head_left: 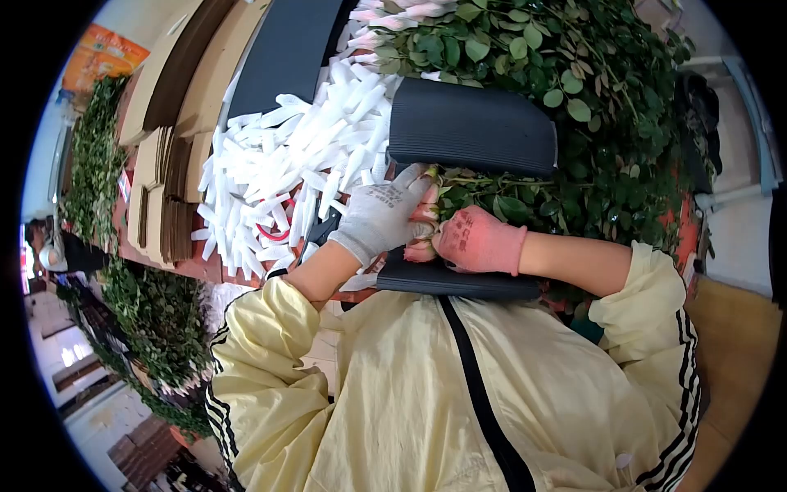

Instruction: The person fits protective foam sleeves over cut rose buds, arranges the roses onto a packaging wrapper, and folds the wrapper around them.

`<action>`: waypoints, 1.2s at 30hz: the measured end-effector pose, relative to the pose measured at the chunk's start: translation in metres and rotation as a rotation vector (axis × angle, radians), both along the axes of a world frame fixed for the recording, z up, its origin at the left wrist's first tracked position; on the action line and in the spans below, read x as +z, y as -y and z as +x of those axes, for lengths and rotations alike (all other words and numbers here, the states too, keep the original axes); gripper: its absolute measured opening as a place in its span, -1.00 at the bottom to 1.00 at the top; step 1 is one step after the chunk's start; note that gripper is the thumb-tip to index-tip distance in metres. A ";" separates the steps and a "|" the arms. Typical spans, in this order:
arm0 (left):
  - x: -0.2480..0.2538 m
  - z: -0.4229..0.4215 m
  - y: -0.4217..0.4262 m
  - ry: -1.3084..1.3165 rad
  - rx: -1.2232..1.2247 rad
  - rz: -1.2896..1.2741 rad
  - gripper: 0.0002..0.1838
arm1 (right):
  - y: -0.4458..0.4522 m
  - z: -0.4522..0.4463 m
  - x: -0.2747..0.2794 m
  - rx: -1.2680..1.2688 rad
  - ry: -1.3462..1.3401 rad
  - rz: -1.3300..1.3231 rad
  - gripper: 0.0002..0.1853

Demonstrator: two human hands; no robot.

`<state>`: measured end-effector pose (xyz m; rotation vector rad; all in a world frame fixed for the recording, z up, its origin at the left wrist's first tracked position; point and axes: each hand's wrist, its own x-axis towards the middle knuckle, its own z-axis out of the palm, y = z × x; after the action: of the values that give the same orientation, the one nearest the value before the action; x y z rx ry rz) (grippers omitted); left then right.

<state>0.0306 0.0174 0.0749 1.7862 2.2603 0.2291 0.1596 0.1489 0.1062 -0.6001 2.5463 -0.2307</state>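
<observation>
My left hand (pixel 379 215), in a pale grey glove, reaches over a row of pink rose heads (pixel 420 248), its fingers on the upper blooms. Against the same roses, just to the right, my right hand (pixel 479 240) in a pink-red glove is closed around something I cannot make out, probably stems. The rose stems and leaves (pixel 492 193) run off to the right between two dark ribbed pads, one above (pixel 471 125) and one below (pixel 459 280). Many white sleeves (pixel 303 148) lie heaped beside my left hand.
Leafy rose stems (pixel 607 107) pile up at the upper right. Cardboard pieces (pixel 168 197) stand at the left, near a dark panel (pixel 287 57). A red ring (pixel 275 234) lies among the sleeves. Another person (pixel 56 250) is at the far left by more greenery.
</observation>
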 end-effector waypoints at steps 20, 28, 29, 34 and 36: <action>0.003 0.005 0.001 0.114 0.076 -0.121 -0.23 | 0.009 0.006 -0.014 -0.149 -0.008 0.041 -0.69; -0.010 0.002 0.004 0.082 0.056 -0.018 -0.22 | 0.009 0.009 -0.030 -0.238 -0.072 -0.121 -0.78; -0.010 0.000 0.005 0.094 0.049 -0.030 -0.22 | 0.010 0.008 -0.032 -0.240 -0.069 -0.075 -0.78; -0.001 -0.005 0.006 0.104 0.012 -0.090 -0.21 | 0.010 0.005 -0.026 -0.232 -0.012 -0.010 -0.76; -0.007 -0.006 0.010 0.047 0.001 -0.025 -0.20 | 0.004 0.012 -0.031 -0.223 -0.087 -0.066 -0.72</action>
<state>0.0251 0.0078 0.0681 1.7485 2.2218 0.2390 0.1719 0.1444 0.0756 -0.3560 2.6993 -0.3757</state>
